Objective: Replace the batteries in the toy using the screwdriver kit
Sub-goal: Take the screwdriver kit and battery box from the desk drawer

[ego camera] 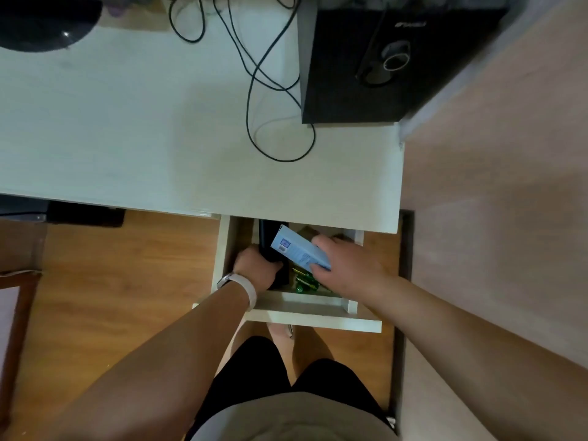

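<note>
Both hands are down in an open white drawer [296, 308] under the desk. My left hand [257, 265], with a pale band on the wrist, grips a long black case [270, 240] that stands on end at the drawer's left side. My right hand [346, 268] holds a light blue box [297, 249], tilted, above the drawer's middle. Green batteries [305, 283] lie on the drawer floor below the blue box, partly hidden by my right hand. No toy is in view.
The white desk top [143, 132] carries a black speaker [381, 65] at the back right, loose black cables [273, 90] beside it and a dark round object [44, 23] at the back left. A wall [496, 218] stands close on the right. A wooden chair edge [16, 313] sits at the left.
</note>
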A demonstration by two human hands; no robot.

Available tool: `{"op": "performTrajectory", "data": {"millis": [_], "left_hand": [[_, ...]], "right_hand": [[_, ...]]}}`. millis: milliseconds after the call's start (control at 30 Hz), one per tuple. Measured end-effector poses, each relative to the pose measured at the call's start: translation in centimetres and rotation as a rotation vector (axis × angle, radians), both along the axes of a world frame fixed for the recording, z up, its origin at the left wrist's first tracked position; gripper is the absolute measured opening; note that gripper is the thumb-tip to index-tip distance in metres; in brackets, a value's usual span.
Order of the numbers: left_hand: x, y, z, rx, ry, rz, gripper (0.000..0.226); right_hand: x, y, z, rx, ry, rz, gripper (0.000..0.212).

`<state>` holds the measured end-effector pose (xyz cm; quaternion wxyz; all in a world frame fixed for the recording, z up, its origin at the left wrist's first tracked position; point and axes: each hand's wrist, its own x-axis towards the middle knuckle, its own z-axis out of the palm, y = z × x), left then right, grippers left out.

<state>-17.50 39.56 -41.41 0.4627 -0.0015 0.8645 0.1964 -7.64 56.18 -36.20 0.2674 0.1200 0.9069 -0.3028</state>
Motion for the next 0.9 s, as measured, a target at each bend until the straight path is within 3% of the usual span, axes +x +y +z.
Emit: {"op": "performTrajectory", "data": {"millis": [267,367,433,700,900], "left_hand": [[0.6,-0.9,4.3,0.113,-0.085,0.263,0.024],[1.0,-2.1,6.0,0.179,-0.197,0.427,0.037],[1.4,-2.7,7.7,0.198,-0.217,0.473,0.03],[4.0,-5.3,12.7,0.303,-0.137,0.561,0.011],[5.3,-7.7,15.6,0.477,0.069,0.62,0.017]], "right_hand": [[2.2,0.5,4.6,-0.068,0.05,-0.148,0.025],[3.0,0.6,5.7,-0.101,0.043,-0.19,0.026],[3.4,0.6,6.3,-0.113,0.039,-0.212,0.025],[3.7,0.1,8.6,-0.166,0.107,-0.295,0.02],[2.6,-1.6,11.2,-0.204,0.165,-0.324,0.021]]}}
